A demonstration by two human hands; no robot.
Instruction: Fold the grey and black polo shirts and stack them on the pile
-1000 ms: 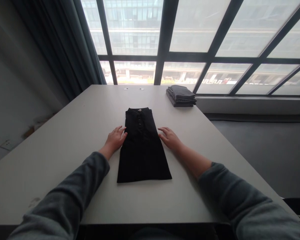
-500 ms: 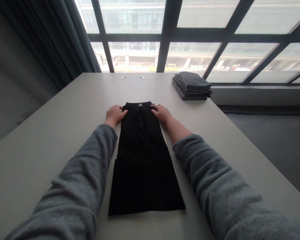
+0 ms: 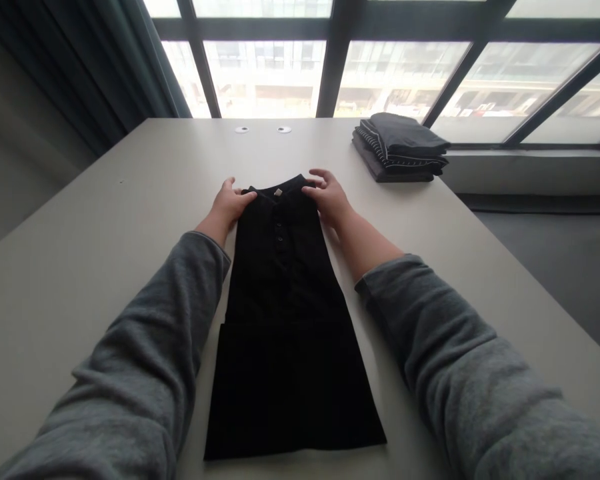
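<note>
Gripping the far end of a black shirt, we have both hands at its collar. Our left hand curls over the collar's left corner, thumb on top of the cloth and fingers tucked round the edge, so it is closed on the fabric. Our right hand does the same at the right corner, its fingers bent and pinching the cloth, the collar edge raised a little between the two hands.

Our shirt lies in the middle of the table, folded lengthwise into a long narrow panel that widens toward us. It looks like a soft, matte knit, almost without sheen. A row of small round buttons runs down from the collar, with a small pale label just inside the neck. A faint crosswise crease marks the lower part, and the near hem lies straight and flat.

Our sleeves are grey and fleecy, pushed back from the wrists.

Well apart, at the table's far right edge, sits a neat stack of folded clothes, dark grey with a thin-striped layer showing. Two small round discs sit side by side in the smooth pale tabletop near the window, and a heavy dark curtain hangs in folds at the left.
</note>
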